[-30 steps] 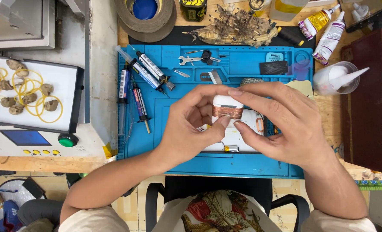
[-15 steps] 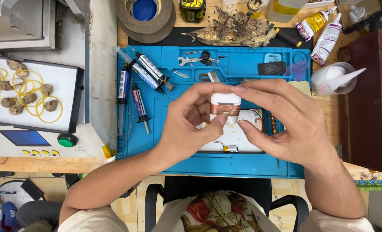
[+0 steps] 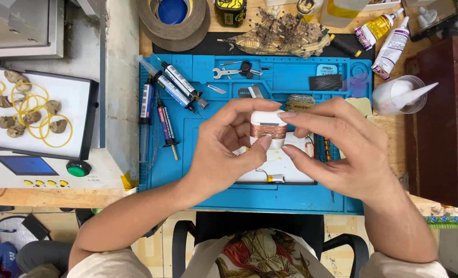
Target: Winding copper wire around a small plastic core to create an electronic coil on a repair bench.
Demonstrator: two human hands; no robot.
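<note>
We hold a small white case wrapped in a band of copper coil [image 3: 268, 129] above the middle of the blue work mat [image 3: 208, 175], our left hand [image 3: 224, 149] pinching it between thumb and fingers from the left and our right hand [image 3: 342, 149] closing its fingertips on it from the right. On the mat's left part lie several syringes [image 3: 167, 98], its top edge carries a small wrench [image 3: 224, 73], and off the mat's right edge stands a clear cup with a white nozzle bottle [image 3: 399, 95] on the tabletop [image 3: 394, 128].

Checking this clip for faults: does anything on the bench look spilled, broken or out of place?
Nothing stands out. Both hands, left hand and right hand, hold a small white case banded with copper over the blue mat. The syringes lie loosely at angles, but nothing looks spilled or damaged.
</note>
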